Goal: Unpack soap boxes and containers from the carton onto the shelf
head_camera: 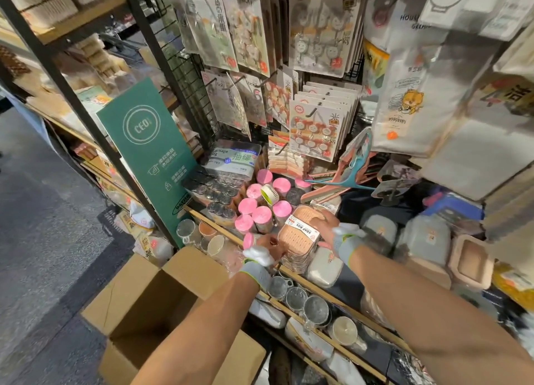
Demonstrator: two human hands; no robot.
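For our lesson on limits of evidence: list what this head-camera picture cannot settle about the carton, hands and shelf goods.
Head view throughout.
Carton: bottom in shadow, partly behind the left forearm; contents unknown.
Left hand: fingertips hidden against the soap box stack; grip unclear.
Grey containers: blurred; labels unreadable.

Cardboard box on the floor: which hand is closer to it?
Left. The left hand is just past the far corner of the cardboard box, at the left side of the soap boxes. The right hand grips the soap boxes on their other side, farther away.
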